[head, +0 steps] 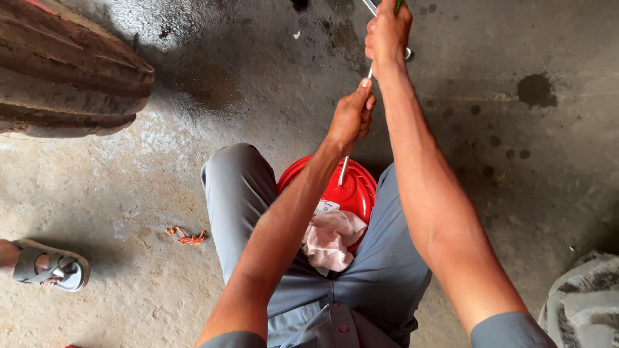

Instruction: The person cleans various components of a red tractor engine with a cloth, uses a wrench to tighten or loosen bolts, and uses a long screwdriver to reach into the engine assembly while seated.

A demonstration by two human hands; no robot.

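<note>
Item: thin metal rod (343, 169), upper centre of the frame, running from the top edge down into a red plastic basin (358, 190) held between the seated person's knees. It looks stiff, light and smooth, likely slick where bare; it seems best held along the shaft with both fists spaced apart, as here.

Left hand (351, 116): closed in a fist around the rod's middle, centre of frame.

Right hand (387, 32): closed around the rod's upper part, near the top edge; a green-handled piece and a metal end show just above and beside it, too cropped to identify.

Container: the red basin, round and shallow, at frame centre. It holds the rod's lower tip. A pale pink cloth (330, 240) lies over its near rim, soft and limp. Any other contents cannot be made out.

Surroundings: a stained concrete floor (193, 84); a worn tyre (64, 71), upper left; a grey sandal (48, 265) on another person's foot, lower left; an orange scrap of string (187, 236), left of centre; a grey sack (583, 303), lower right.
</note>
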